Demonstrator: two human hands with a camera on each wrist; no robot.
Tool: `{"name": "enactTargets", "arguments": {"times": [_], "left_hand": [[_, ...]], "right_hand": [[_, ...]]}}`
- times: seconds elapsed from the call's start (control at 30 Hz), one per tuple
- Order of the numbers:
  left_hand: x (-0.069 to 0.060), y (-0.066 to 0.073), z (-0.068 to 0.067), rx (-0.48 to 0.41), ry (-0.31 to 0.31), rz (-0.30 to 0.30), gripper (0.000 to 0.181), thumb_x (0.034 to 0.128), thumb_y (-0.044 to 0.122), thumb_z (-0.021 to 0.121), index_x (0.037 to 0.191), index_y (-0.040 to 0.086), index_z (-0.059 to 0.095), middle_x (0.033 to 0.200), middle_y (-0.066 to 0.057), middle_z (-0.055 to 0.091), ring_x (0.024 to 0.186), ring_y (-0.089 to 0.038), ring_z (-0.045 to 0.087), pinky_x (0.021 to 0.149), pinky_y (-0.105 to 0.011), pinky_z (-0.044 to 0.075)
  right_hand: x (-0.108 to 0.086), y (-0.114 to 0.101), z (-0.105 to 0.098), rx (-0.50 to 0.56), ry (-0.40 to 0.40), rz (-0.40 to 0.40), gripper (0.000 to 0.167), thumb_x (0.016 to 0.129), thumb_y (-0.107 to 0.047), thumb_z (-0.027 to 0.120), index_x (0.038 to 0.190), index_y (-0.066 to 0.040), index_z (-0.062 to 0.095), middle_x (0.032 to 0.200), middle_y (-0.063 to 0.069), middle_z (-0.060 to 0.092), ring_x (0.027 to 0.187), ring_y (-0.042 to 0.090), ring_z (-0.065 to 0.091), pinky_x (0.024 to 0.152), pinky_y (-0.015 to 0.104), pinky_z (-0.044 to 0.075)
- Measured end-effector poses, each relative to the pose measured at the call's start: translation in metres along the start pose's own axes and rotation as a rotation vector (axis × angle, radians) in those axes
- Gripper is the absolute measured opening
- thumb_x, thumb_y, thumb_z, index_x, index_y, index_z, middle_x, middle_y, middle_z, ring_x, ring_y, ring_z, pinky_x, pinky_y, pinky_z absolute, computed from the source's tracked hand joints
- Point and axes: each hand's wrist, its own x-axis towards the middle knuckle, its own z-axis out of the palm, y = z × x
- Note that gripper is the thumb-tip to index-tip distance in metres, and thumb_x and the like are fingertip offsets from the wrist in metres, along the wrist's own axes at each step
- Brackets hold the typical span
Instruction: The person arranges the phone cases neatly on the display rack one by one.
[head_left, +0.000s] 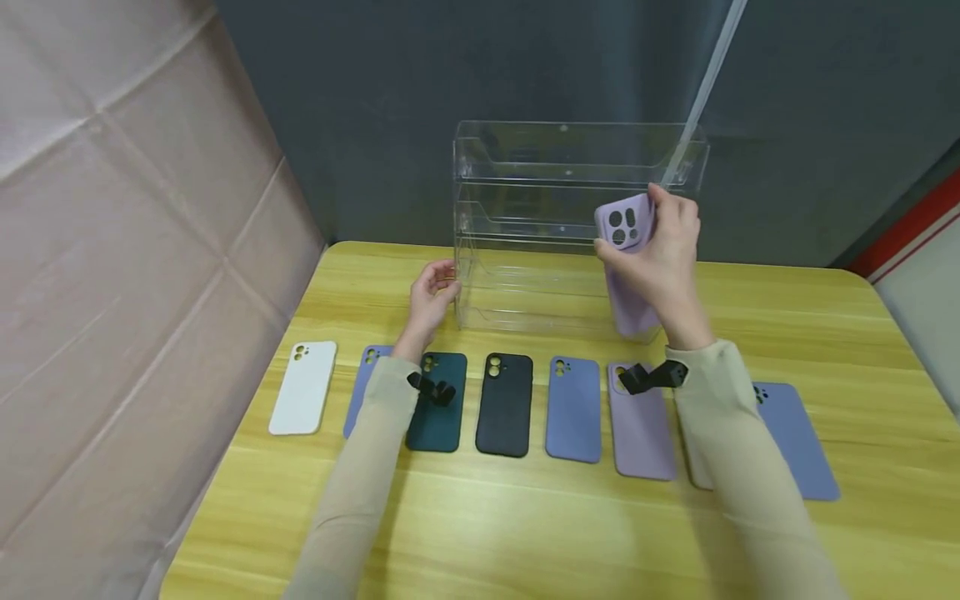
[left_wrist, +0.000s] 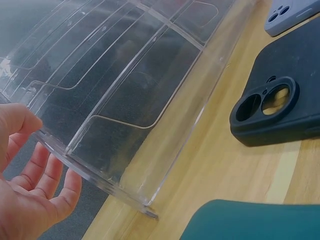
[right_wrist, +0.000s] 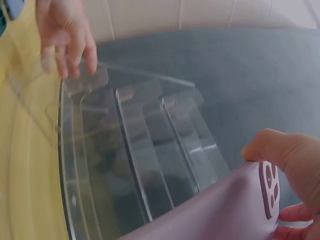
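A lilac phone case [head_left: 630,307] with camera cutouts is in my right hand [head_left: 670,258], held by thumb and fingers near its top end. It stands tilted before the right part of a clear tiered acrylic rack [head_left: 540,177]. In the right wrist view the same case [right_wrist: 215,210] slants across the bottom, beside the rack's tiers. My left hand [head_left: 429,304] holds the rack's left side edge. Up close in the left wrist view, the thumb side of the left hand [left_wrist: 30,175] meets the side panel's edge, with the other fingers curled beneath.
A row of phone cases lies in front of the rack: white [head_left: 303,388], blue partly hidden by my left sleeve, dark green [head_left: 442,421], black [head_left: 504,408], blue [head_left: 573,412], lilac [head_left: 641,433], a pale one under my right sleeve, and blue [head_left: 802,450]. A dark grey wall [head_left: 360,125] stands behind.
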Motion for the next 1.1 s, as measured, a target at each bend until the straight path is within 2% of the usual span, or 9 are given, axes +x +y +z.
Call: {"name": "enactTargets", "arguments": {"times": [0.17, 0.27, 0.4, 0.63, 0.8, 0.9, 1.1], "left_hand": [[0.000, 0.002, 0.000, 0.007, 0.010, 0.002, 0.034, 0.0895, -0.006, 0.054, 0.124, -0.006, 0.051, 0.118, -0.021, 0.053, 0.102, -0.024, 0.052, 0.083, -0.027, 0.044], [0.000, 0.002, 0.000, 0.001, 0.012, -0.003, 0.034, 0.0893, -0.007, 0.055, 0.123, -0.005, 0.052, 0.116, -0.020, 0.054, 0.100, -0.021, 0.052, 0.081, -0.026, 0.045], [0.000, 0.003, 0.002, 0.003, 0.006, -0.015, 0.034, 0.0893, -0.006, 0.055, 0.123, -0.006, 0.052, 0.118, -0.023, 0.053, 0.098, -0.021, 0.052, 0.078, -0.025, 0.046], [0.001, 0.003, 0.005, 0.003, 0.006, -0.022, 0.035, 0.0888, -0.008, 0.054, 0.124, -0.007, 0.051, 0.119, -0.027, 0.051, 0.099, -0.024, 0.052, 0.077, -0.022, 0.046], [0.002, 0.002, 0.005, -0.007, -0.005, -0.026, 0.038, 0.0894, -0.007, 0.054, 0.127, -0.007, 0.049, 0.124, -0.029, 0.049, 0.107, -0.032, 0.051, 0.079, -0.024, 0.045], [0.003, 0.003, 0.006, 0.006, 0.000, -0.024, 0.038, 0.0893, -0.007, 0.054, 0.126, -0.005, 0.050, 0.124, -0.028, 0.050, 0.107, -0.031, 0.052, 0.079, -0.025, 0.045], [0.004, 0.001, 0.010, 0.017, 0.028, -0.007, 0.035, 0.0876, -0.010, 0.055, 0.123, -0.006, 0.052, 0.121, -0.030, 0.051, 0.105, -0.033, 0.053, 0.080, -0.026, 0.046]], "right_hand": [[0.014, -0.023, 0.016, 0.019, -0.018, -0.005, 0.083, 0.071, -0.028, 0.075, 0.142, -0.004, 0.037, 0.128, 0.018, 0.038, 0.113, 0.029, 0.035, 0.089, 0.039, 0.035], [0.022, -0.034, 0.026, 0.054, 0.000, -0.034, 0.082, 0.071, -0.028, 0.075, 0.141, -0.004, 0.038, 0.126, 0.016, 0.038, 0.112, 0.027, 0.036, 0.089, 0.035, 0.035], [0.031, -0.045, 0.041, 0.107, 0.067, -0.074, 0.079, 0.071, -0.028, 0.075, 0.138, -0.004, 0.041, 0.124, 0.014, 0.038, 0.111, 0.024, 0.036, 0.089, 0.029, 0.035], [0.049, -0.070, 0.061, 0.129, 0.151, -0.086, 0.083, 0.071, -0.032, 0.076, 0.140, -0.008, 0.038, 0.126, 0.009, 0.036, 0.114, 0.018, 0.033, 0.092, 0.022, 0.032], [0.064, -0.087, 0.071, 0.125, 0.163, -0.094, 0.084, 0.073, -0.035, 0.074, 0.141, -0.008, 0.034, 0.129, 0.008, 0.034, 0.114, 0.018, 0.031, 0.090, 0.021, 0.034], [0.073, -0.093, 0.079, 0.121, 0.195, -0.100, 0.084, 0.074, -0.036, 0.073, 0.142, -0.009, 0.033, 0.129, 0.007, 0.033, 0.115, 0.017, 0.031, 0.087, 0.023, 0.036], [0.086, -0.095, 0.098, 0.098, 0.269, -0.120, 0.083, 0.077, -0.039, 0.069, 0.143, -0.008, 0.030, 0.132, 0.006, 0.032, 0.115, 0.017, 0.030, 0.080, 0.029, 0.038]]}}
